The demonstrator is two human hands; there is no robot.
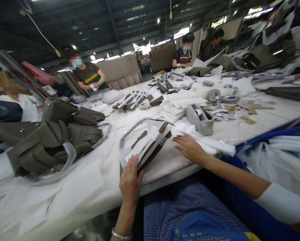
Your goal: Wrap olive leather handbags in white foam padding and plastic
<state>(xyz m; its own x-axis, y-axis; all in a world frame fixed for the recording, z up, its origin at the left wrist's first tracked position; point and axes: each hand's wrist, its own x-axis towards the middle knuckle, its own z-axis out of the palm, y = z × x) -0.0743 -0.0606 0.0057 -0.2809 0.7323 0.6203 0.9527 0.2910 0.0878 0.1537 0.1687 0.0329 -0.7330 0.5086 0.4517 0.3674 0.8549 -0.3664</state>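
Note:
A flattened dark olive handbag lies in front of me on the table edge, with white tissue paper and a clear wrap around its middle. Its long wrapped strap curves out behind it. My left hand holds the bag's near end, fingers on top and thumb along its right side. Just right of the bag, my right hand is open and holds nothing, its fingers stretched toward the bag above the table. A grey tape dispenser stands beyond that hand.
Several olive bags are heaped at the left. White foam sheets, small tags and wrapped strap coils lie farther back. A blue-edged bin with plastic bags is at the right. Co-workers stand across the table.

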